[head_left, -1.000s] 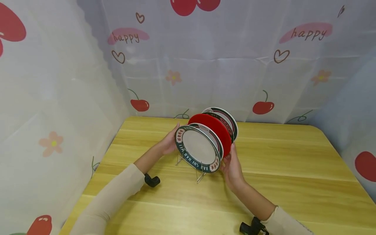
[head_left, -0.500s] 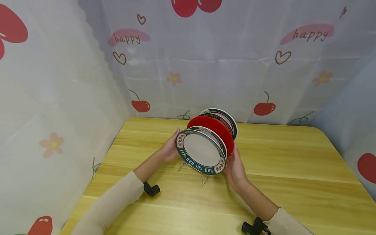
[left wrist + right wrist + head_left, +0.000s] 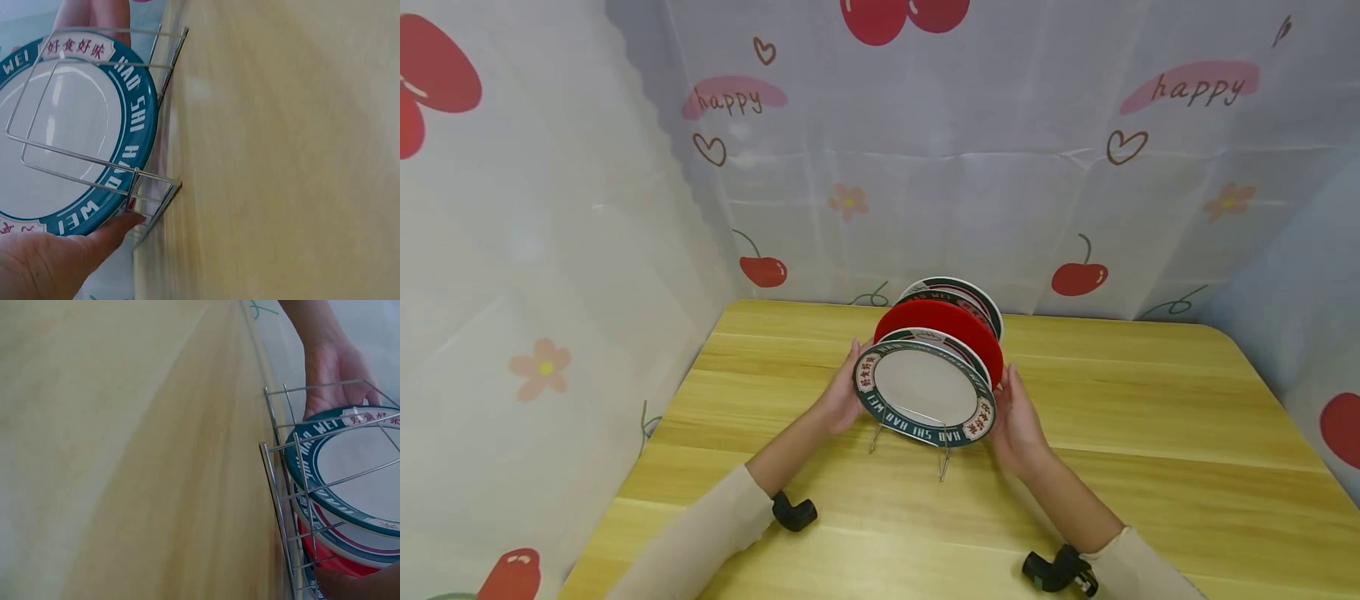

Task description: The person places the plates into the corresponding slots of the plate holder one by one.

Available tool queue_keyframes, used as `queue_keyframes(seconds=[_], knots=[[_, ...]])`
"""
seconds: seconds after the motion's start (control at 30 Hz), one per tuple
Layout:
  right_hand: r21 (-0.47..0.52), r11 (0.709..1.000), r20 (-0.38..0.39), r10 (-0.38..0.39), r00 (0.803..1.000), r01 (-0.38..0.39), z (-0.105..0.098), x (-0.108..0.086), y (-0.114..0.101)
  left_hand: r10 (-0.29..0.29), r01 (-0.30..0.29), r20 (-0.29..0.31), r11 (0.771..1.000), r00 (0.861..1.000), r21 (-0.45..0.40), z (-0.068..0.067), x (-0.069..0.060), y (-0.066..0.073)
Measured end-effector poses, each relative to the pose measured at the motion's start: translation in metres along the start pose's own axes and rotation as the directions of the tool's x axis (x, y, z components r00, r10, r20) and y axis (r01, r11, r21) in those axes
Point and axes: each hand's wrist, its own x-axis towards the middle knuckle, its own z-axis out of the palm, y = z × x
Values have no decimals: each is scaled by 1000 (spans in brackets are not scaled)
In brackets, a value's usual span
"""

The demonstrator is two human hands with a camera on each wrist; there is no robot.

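Observation:
In the head view several oval plates stand tilted in a wire plate rack. The front plate is white with a lettered green rim. Behind it come another white plate, a red plate and green-rimmed plates at the back. My left hand holds the rack's left side, its thumb at the lower wires in the left wrist view. On the other side my right hand grips the rack, a fingertip at the wires in the right wrist view. Most fingers are hidden behind the plates.
The rack's wire feet are at the wooden table. A printed curtain hangs behind the table's far edge, and more cloth hangs at both sides. A black wrist mount sits on the left forearm, another mount on the right.
The rack with its plates has turned, its front swinging to the right so the front plate faces me more squarely. Both hands have moved along with it, slightly right.

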Motion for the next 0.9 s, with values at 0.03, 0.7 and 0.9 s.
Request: queue_keyframes(seconds=[0.03,0.7,0.9], knots=[[0,1000,6,10,1000,-10,-2,1,-1,8,-8,-3,1000,1000,-6,2,-1,-1],[24,998,71,58,996,-60,-20,11,-14,73,-71,-97,997,993,23,35,-17,-18],[48,998,87,40,995,-45,-23,12,-17,71,-68,-119,997,990,25,43,-21,-20]])
